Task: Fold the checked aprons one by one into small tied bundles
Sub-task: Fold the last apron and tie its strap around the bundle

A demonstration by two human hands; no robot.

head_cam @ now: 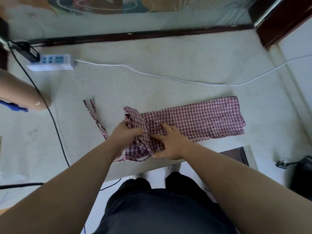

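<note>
The pale worktop (152, 78) carries the checked apron (202, 119), folded into a long band stretching right of both hands. The left hand (128, 132) grips its bunched end, fingers curled into cloth. Just beside it, the right hand (170, 142) presses flat, fingers spread. Two straps (96, 115) trail leftward beyond the left hand.

power strip (51, 63) far left | white cable (152, 76) across table (168, 53) | black cable (50, 114) left
</note>
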